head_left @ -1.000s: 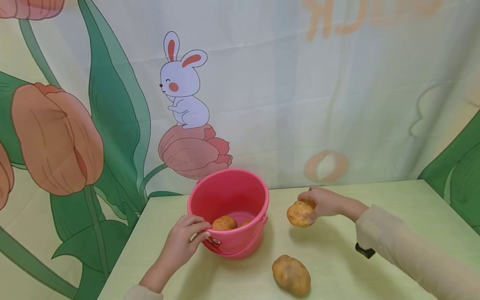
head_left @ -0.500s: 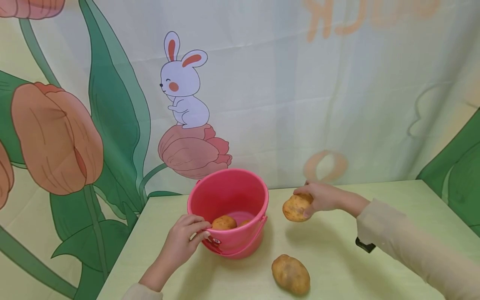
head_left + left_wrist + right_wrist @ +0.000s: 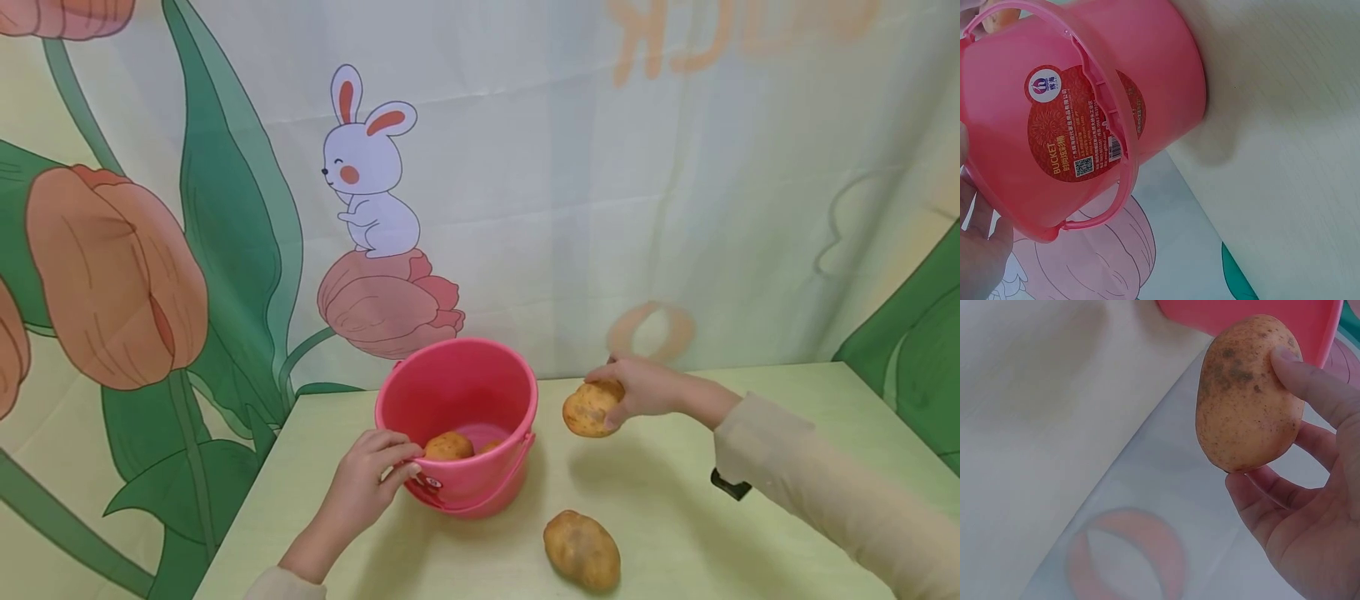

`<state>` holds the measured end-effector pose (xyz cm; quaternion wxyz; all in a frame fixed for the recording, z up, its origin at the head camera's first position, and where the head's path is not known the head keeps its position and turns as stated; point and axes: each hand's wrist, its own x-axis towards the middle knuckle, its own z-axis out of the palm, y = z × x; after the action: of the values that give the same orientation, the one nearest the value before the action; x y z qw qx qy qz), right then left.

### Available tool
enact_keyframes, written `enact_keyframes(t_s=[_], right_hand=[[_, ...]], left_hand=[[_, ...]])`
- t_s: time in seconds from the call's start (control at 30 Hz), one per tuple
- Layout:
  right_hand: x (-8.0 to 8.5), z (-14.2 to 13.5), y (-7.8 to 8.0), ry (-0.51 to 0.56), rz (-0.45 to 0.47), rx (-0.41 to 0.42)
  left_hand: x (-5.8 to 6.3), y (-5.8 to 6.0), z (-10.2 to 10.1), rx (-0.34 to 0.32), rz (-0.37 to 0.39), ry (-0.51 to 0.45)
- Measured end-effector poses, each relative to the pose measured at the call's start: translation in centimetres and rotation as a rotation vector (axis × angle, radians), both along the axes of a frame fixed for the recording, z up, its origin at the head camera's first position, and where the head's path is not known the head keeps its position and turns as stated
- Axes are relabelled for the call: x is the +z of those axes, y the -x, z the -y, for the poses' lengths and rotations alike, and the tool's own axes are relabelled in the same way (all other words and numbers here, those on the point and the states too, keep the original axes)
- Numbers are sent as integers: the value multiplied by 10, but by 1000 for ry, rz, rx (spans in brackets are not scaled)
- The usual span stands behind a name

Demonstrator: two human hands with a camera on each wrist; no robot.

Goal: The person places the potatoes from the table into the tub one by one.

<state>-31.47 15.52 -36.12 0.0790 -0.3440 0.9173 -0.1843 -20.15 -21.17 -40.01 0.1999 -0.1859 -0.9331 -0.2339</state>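
Observation:
My left hand point(image 3: 367, 475) grips the near-left rim of a pink bucket point(image 3: 480, 493), fingers over the edge and thumb outside. The bucket stands on the table, its handle point(image 3: 1127, 181) hanging down along the side in the left wrist view. Inside lies a potato point(image 3: 448, 446), with part of another point(image 3: 491, 446) showing beside it. To the right of the bucket, my right hand point(image 3: 648, 387) holds a potato point(image 3: 587, 411) above the table. In the right wrist view, thumb and fingers pinch that brown-spotted potato point(image 3: 1247, 400). One more potato point(image 3: 582, 550) lies on the table in front.
The pale green table point(image 3: 810, 433) ends at the back against a printed curtain point(image 3: 540, 208) with a rabbit and tulips. A dark strap piece point(image 3: 730, 485) shows beneath the right sleeve point(image 3: 817, 483).
My right hand has lifted the potato higher and shifted slightly left toward the bucket. My left hand, the bucket and the potato on the table have stayed put.

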Motion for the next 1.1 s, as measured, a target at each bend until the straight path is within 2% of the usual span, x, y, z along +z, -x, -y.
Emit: enact_keyframes(t_s=[0.3, 0.5, 0.7, 1.1], right_hand=[[16, 4, 0, -33, -65, -3], [25, 6, 1, -43, -65, -20], [30, 6, 4, -66, -86, -32], [43, 14, 4, -64, -105, -23]], left_hand=[[0, 1, -1, -5, -29, -1], [-1, 1, -1, 0, -29, 7], [-2, 3, 0, -12, -63, 9], [-2, 2, 1, -29, -60, 4]])
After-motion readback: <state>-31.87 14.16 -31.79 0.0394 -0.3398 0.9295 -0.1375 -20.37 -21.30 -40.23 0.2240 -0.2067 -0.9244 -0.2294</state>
